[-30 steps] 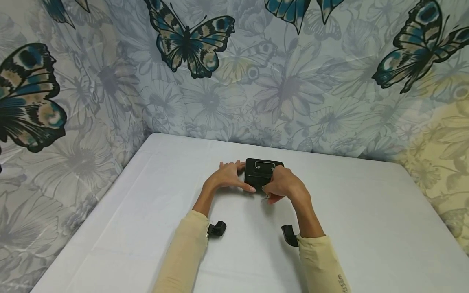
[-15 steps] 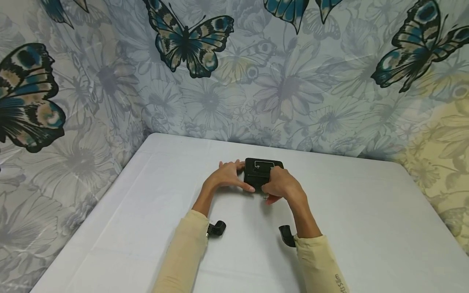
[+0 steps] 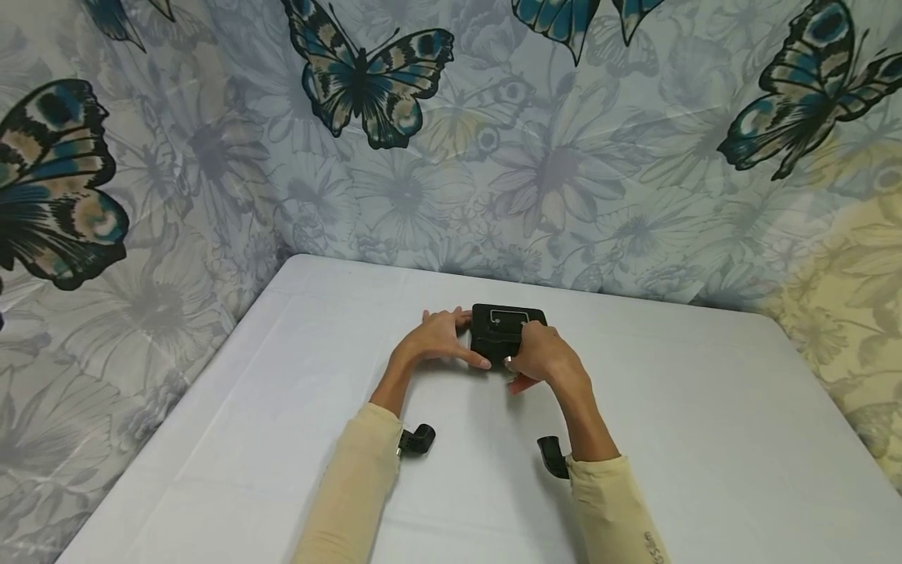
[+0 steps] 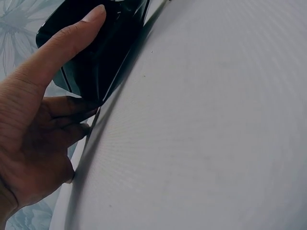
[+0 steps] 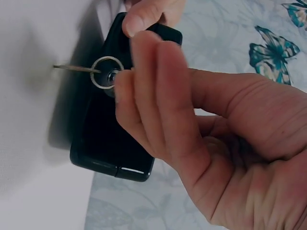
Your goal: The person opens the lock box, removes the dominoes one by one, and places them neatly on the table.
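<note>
A black cash box (image 3: 488,345) with a metal handle on its lid sits on the white table. My left hand (image 3: 435,337) grips its left end, the thumb on the front face and the fingers behind, as the left wrist view also shows. At the front my right hand (image 3: 546,354) pinches a key (image 5: 111,88) at the lock; its fingertips hide part of the key. A metal key ring (image 5: 106,72) hangs there, with a second key (image 5: 74,68) on it, apart from the fingers.
The white-covered table (image 3: 282,439) reaches back to a cloth wall (image 3: 564,196) printed with butterflies and flowers. Black wrist cameras sit on the left cuff (image 3: 418,439) and the right cuff (image 3: 553,457).
My right hand and forearm have shifted slightly left and the hand has turned a little at the lock. The left hand and the cash box stay in place.
</note>
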Demonstrator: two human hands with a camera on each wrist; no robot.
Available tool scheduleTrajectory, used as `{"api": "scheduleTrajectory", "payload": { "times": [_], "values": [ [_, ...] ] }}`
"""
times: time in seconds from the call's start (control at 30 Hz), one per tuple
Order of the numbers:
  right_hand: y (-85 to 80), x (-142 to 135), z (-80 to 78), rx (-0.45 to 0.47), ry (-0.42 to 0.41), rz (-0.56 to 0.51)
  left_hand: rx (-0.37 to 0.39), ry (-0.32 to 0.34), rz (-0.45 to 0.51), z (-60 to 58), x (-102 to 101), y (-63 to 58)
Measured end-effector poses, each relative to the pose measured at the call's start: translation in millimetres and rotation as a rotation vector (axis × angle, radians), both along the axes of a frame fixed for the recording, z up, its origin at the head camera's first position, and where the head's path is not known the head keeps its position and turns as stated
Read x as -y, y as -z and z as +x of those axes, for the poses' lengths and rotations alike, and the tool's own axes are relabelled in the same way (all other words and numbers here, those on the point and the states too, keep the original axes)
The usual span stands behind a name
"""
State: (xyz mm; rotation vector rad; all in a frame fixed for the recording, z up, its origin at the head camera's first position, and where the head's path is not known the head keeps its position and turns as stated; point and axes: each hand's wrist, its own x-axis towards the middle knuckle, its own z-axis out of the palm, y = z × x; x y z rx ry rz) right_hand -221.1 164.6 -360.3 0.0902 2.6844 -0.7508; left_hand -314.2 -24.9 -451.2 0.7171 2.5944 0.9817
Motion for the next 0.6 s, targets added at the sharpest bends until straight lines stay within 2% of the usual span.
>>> {"api": "scheduleTrajectory", "payload": {
  "times": [0.13, 0.27, 0.6],
  "values": [
    [-1.8, -0.2, 0.0, 0.029, 0.009, -0.041, 0.011, -0.010, 0.006, -0.3, -0.2, 1.1],
    [-4.2, 0.1, 2.3, 0.014, -0.018, -0.018, 0.023, -0.013, 0.009, -0.7, -0.1, 0.9],
    [1.3, 8.1, 5.9, -0.175, -0.026, 0.018, 0.015, 0.000, 0.004, -1.2, 0.3, -0.5]
  ]
}}
